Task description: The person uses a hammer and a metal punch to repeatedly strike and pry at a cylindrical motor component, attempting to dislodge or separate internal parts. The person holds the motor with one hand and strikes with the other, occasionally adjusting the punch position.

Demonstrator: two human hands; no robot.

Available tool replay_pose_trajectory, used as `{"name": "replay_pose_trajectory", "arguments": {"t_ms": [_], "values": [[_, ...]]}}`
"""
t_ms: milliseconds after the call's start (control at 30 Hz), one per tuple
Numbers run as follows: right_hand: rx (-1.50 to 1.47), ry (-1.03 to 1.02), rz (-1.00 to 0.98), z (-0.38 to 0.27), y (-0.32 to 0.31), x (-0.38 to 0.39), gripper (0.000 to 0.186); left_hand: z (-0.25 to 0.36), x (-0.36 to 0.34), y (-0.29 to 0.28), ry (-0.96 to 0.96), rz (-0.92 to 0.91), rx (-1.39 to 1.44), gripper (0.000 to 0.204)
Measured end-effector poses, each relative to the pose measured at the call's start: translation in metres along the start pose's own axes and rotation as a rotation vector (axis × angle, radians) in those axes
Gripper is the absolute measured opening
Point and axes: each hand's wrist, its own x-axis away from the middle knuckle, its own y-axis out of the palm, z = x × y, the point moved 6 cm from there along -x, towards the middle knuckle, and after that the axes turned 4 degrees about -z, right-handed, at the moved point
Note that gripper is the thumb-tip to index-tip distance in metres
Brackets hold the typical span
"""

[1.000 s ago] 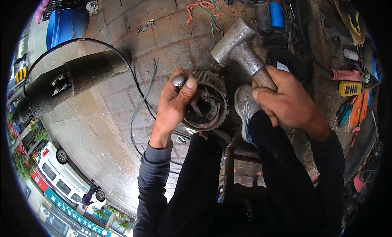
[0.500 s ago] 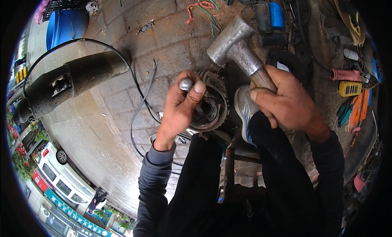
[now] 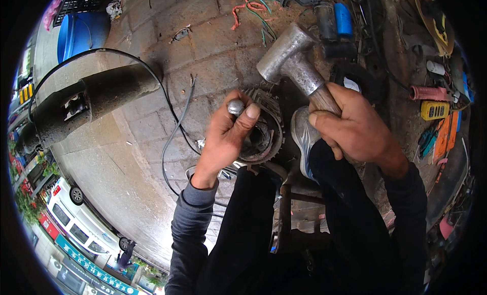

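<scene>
The ribbed metal housing [image 3: 278, 135] is on the paved ground just beyond the left knee, with its round opening facing up, and it has not shifted. The left hand [image 3: 228, 130] is closed around a metal rod [image 3: 235, 107], thumb along its side, and only the rounded top comes out. In the last second this hand has moved rightward, so it covers more of the opening. I judge this is a correcting of the rod's place; whether its lower end touches the housing, I cannot tell. The right hand [image 3: 357, 125] is wrapped firmly on the wooden handle of a hammer [image 3: 303, 71]. The hammer has moved only slightly leftward and its head is apart from the rod, so no contact is made at this moment. Farther, the black cable [image 3: 168, 95] and the blue bucket [image 3: 83, 36] stay unchanged.
</scene>
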Motion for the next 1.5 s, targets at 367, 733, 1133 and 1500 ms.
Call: {"name": "replay_pose_trajectory", "arguments": {"t_ms": [367, 733, 1133, 1500], "values": [[0.052, -0.331, 0.281, -0.079, -0.01, 0.038, 0.013, 0.001, -0.019, 0.016, 0.013, -0.07, -0.144, 0.028], [0.47, -0.311, 0.118, -0.063, -0.019, 0.032, 0.019, -0.004, -0.015, 0.017, -0.051, -0.072, -0.167, 0.029], [0.338, -0.02, -0.108, -0.02, 0.0, 0.011, 0.014, -0.008, -0.013, 0.018, -0.033, -0.076, -0.198, 0.033], [0.493, -0.074, -0.017, -0.025, 0.01, 0.001, 0.017, -0.008, -0.016, 0.017, -0.08, -0.033, -0.17, 0.031]]}}
